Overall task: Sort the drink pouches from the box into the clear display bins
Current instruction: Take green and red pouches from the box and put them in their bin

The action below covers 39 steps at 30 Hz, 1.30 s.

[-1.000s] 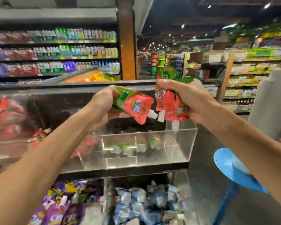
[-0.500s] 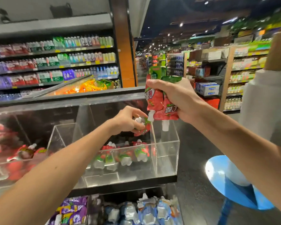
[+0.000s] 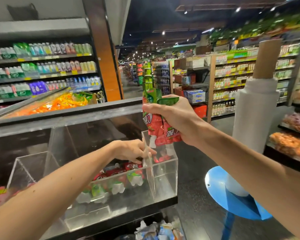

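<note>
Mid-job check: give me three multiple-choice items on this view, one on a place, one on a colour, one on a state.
1. Where is the left hand?
A. on the blue stool
B. inside the clear bin, over red pouches
C. on the bottle shelf

2. The held pouches in the right hand are mainly:
A. red with green tops
B. blue
C. purple

3. The right hand is:
A. open and empty
B. resting on the bin's rim
C. gripping pouches, caps down

Key: B, it reaches into the bin beside the divider; A, red bodies and green tops show; C, it clasps them and white caps hang below.
</note>
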Available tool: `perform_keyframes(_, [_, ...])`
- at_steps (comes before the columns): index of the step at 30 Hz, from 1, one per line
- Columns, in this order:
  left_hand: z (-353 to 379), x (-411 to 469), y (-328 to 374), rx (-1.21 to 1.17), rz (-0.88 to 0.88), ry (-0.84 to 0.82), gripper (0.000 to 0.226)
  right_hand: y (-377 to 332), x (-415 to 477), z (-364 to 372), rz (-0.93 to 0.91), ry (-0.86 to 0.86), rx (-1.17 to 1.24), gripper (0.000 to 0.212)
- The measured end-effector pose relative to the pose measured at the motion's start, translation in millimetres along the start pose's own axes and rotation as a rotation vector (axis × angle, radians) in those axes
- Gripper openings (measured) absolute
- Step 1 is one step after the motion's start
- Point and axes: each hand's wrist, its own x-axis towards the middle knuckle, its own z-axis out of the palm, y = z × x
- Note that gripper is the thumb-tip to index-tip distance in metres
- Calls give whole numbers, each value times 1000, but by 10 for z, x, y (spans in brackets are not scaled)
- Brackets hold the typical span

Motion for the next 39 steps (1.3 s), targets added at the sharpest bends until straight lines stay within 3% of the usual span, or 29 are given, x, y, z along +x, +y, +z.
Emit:
perform_keyframes(5, [13, -16, -67, -101, -29, -84, 44, 108, 45, 132, 41, -5, 6, 34])
perform_keyframes(7, [60, -50, -48, -92, -2, -76, 38, 137, 58, 189, 55, -18, 5, 33])
perform_keyframes(11, [-66, -235, 61, -95, 108, 193, 37, 141, 67, 251, 61, -70, 11, 26])
perform_keyframes(16, [-409, -997, 352, -582, 307, 380, 21, 47, 84, 292, 100, -164, -29, 38])
perform_keyframes(18, [-466, -1316, 415, -657, 366, 407, 31, 28, 108, 370, 120, -216, -85, 45])
perform_keyframes(21, [-488, -1632, 416, -541, 354, 404, 49, -8, 116, 581, 141, -329, -140, 46])
perform_keyframes(24, [-501, -1875, 328, -405, 292, 431, 41, -2, 109, 826, 112, -439, -176, 50])
perform_keyframes(29, [-477, -2152, 114, -133, 181, 547, 31, 50, 159, 1078, -122, -386, -409, 69])
perform_keyframes(33, [-559, -2231, -15, -116, 147, 632, 21, 116, 200, 1185, -70, -368, -448, 81])
perform_keyframes(36, [-584, -2236, -90, -4, 90, 722, 29, 153, 282, 1212, 29, -398, -301, 61])
perform_keyframes(39, [-494, -2110, -133, 290, 2, 710, 35, 195, 372, 1220, 87, -420, -321, 37])
